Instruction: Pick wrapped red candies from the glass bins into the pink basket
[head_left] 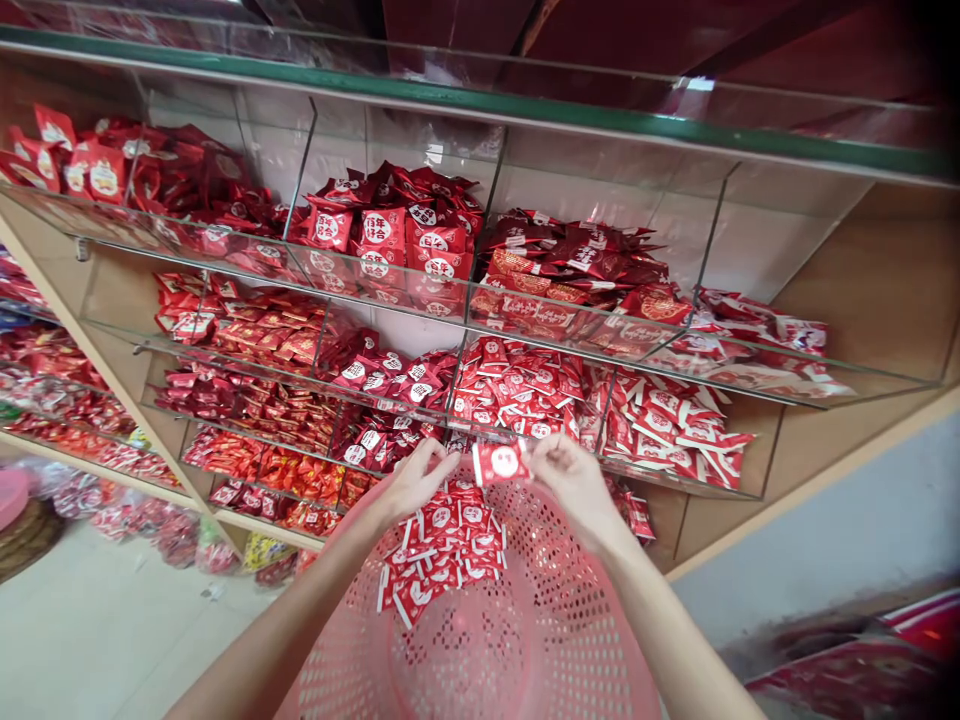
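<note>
A small red and white sealed packet (500,462) with a white round emblem is pinched by its right edge between the thumb and fingers of my right hand (574,485). Just left of the packet is my left hand (418,478), fingers bent and thumb slightly apart, with nothing visible in its grasp. Both hands are over the far rim of a pink perforated plastic basket (570,610). Inside it, against the far left side, lies a heap of similar red and white packets (446,550), overlapping one another.
Beyond the basket stands a shelf unit with a glass top edge (450,92) and clear dividers, its tiers holding red packets (517,385) in sections. Bagged goods (176,535) line the pale floor (82,640) at left. A grey wall (840,530) is at right.
</note>
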